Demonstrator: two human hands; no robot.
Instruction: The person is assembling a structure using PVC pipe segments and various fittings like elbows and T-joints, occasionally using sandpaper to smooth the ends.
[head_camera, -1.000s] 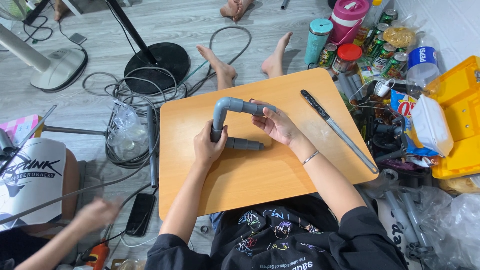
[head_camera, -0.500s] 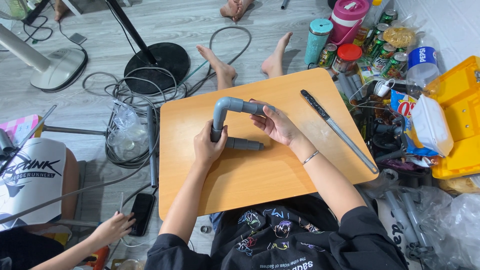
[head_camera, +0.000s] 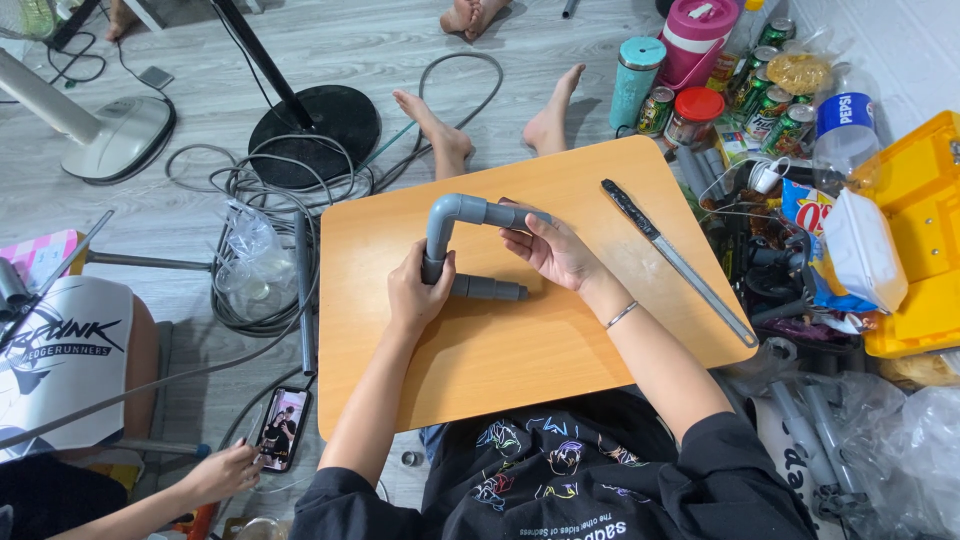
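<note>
**Grey pipe held over the small table**

Bent grey pipe (head_camera: 450, 235) above the wooden table (head_camera: 520, 350). Left hand (head_camera: 418, 290) wrapped around lower leg, right hand (head_camera: 550, 250) fingers closed on upper arm. Probably light, rigid, smooth plastic; best gripped near the elbows.

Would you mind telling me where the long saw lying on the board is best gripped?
Take the saw by its dark handle end, farthest from the person, coming from above: it lies flat and clear there, while the long pale blade runs off toward the near right edge of the wooden board.
</note>
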